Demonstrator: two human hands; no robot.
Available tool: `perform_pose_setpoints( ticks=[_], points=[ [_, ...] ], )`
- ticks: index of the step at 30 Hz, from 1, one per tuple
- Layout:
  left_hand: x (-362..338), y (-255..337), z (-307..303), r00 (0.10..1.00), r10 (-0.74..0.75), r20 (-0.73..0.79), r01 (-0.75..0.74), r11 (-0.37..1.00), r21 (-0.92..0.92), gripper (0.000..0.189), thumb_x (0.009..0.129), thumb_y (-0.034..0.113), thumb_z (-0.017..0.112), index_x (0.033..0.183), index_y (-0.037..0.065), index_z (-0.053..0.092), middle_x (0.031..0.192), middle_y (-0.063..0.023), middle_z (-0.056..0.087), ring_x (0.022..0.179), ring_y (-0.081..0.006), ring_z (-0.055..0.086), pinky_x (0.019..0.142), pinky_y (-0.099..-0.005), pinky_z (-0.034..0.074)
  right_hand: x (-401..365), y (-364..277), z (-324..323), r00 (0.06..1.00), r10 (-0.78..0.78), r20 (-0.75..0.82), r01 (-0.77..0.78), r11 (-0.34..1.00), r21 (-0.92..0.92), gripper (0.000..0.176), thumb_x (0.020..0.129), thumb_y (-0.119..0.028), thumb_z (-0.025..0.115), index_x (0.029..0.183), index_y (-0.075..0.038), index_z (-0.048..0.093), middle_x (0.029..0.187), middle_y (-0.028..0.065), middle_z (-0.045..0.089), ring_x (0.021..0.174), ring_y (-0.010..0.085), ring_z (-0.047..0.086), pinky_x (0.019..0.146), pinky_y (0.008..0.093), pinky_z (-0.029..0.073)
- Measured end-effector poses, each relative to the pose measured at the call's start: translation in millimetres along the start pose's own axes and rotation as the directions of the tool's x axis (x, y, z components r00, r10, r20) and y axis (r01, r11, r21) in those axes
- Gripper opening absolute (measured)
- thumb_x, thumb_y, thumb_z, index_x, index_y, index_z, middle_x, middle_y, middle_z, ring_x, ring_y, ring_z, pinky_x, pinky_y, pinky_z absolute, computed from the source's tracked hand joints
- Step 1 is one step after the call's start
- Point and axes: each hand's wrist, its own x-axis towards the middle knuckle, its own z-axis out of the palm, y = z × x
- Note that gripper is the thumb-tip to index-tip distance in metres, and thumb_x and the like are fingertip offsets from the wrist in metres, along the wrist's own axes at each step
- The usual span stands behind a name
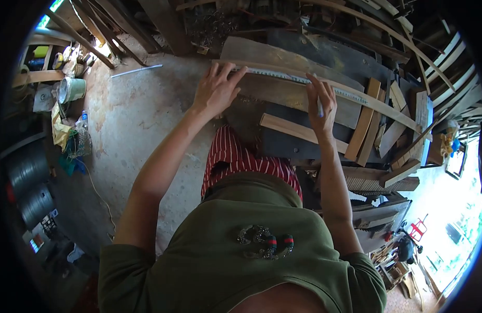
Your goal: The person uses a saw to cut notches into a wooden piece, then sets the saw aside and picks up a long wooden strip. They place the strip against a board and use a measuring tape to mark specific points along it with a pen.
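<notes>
Head view: left hand (216, 89) flat on ruler (283, 75), right hand (322, 101) around pen (319, 108)

Pale bucket (71, 89) far left, plastic bottle (84, 119) just below, grey barrels (29, 182) — red stool (418, 228) lower right.

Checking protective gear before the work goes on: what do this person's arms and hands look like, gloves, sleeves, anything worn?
No gloves: the left hand and right hand are bare, with no watch or ring visible. Both arms are bare up to the short sleeves of an olive-green T-shirt with a green-and-red striped emblem.
</notes>
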Motion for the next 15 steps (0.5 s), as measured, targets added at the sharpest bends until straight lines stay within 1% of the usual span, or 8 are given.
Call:
perform_pose_setpoints(
  ticks=[2,4,5,6,9,12,13,15],
  points=[
    [-2.3,3.8,3.0,0.999,-0.040,0.021,0.040,0.999,-0.011,0.060,0.088,0.023,0.072,0.145,0.024,0.051,0.130,-0.0051,0.051,0.114,-0.0295,0.051,0.096,-0.0445,0.048,-1.6,3.4,-4.5,1.000,0.016,0.025,-0.017,0.999,0.037,0.023,0.100,-0.018,0.060,0.115,-0.003,0.070,0.095,0.0148,0.071,0.086,0.0297,0.068,0.077,0.0374,0.052],
    [-1.2,5.5,3.7,0.998,-0.059,-0.011,0.059,0.998,0.002,0.059,0.090,0.023,0.070,0.145,0.026,0.051,0.130,-0.0046,0.051,0.115,-0.0297,0.051,0.097,-0.0452,0.048,6.3,0.3,-3.6,0.995,0.101,0.022,-0.104,0.961,0.257,0.022,0.100,-0.019,0.062,0.109,-0.002,0.073,0.092,0.0147,0.070,0.081,0.0281,0.068,0.073,0.0363,0.052],
    [-1.4,6.8,4.2,0.997,-0.071,-0.008,0.071,0.997,0.010,0.059,0.090,0.023,0.070,0.145,0.026,0.051,0.130,-0.0046,0.051,0.115,-0.0297,0.051,0.097,-0.0452,0.048,11.6,-2.8,-4.9,0.988,0.135,0.070,-0.150,0.942,0.299,0.023,0.097,-0.021,0.066,0.107,-0.002,0.074,0.092,0.0147,0.072,0.081,0.0251,0.071,0.074,0.0342,0.053],
    [-1.6,8.2,4.8,0.996,-0.085,-0.016,0.086,0.996,0.015,0.056,0.089,0.024,0.070,0.143,0.025,0.053,0.129,-0.0039,0.051,0.115,-0.0288,0.051,0.098,-0.0436,0.047,17.3,-6.6,-4.4,0.989,0.131,0.076,-0.148,0.940,0.308,0.023,0.097,-0.021,0.066,0.107,-0.002,0.074,0.092,0.0147,0.072,0.081,0.0251,0.071,0.074,0.0342,0.053],
    [-0.9,12.5,4.7,0.994,-0.105,-0.035,0.106,0.994,0.028,0.053,0.089,0.025,0.070,0.140,0.025,0.056,0.129,-0.0030,0.051,0.116,-0.0276,0.050,0.100,-0.0416,0.047,37.1,-15.5,6.4,0.933,0.202,0.299,-0.315,0.860,0.401,0.026,0.093,-0.024,0.071,0.107,-0.002,0.074,0.095,0.0136,0.076,0.089,0.0214,0.073,0.079,0.0318,0.055],
    [-0.9,14.2,4.0,0.991,-0.133,-0.016,0.133,0.991,0.018,0.054,0.091,0.024,0.068,0.143,0.025,0.054,0.131,-0.0040,0.051,0.118,-0.0288,0.049,0.101,-0.0434,0.046,54.1,-16.4,35.5,0.905,0.160,0.394,-0.326,0.856,0.401,0.026,0.091,-0.023,0.071,0.106,-0.002,0.073,0.094,0.0140,0.075,0.086,0.0220,0.073,0.077,0.0325,0.055],
    [-1.5,14.6,4.8,0.989,-0.146,0.011,0.146,0.989,-0.005,0.055,0.092,0.024,0.066,0.145,0.026,0.051,0.133,-0.0051,0.050,0.119,-0.0302,0.048,0.102,-0.0456,0.044,57.0,-13.8,48.8,0.917,0.119,0.381,-0.292,0.851,0.437,0.027,0.090,-0.024,0.072,0.103,-0.001,0.071,0.089,0.0147,0.075,0.083,0.0218,0.073,0.074,0.0336,0.055],
    [-1.2,12.2,5.5,0.991,-0.131,0.008,0.131,0.991,-0.018,0.055,0.092,0.024,0.067,0.145,0.025,0.052,0.133,-0.0051,0.050,0.119,-0.0302,0.048,0.102,-0.0456,0.044,65.1,-17.8,65.3,0.908,0.140,0.396,-0.315,0.850,0.422,0.026,0.089,-0.024,0.072,0.101,-0.001,0.071,0.086,0.0144,0.074,0.080,0.0221,0.072,0.072,0.0345,0.054]
  ],
)
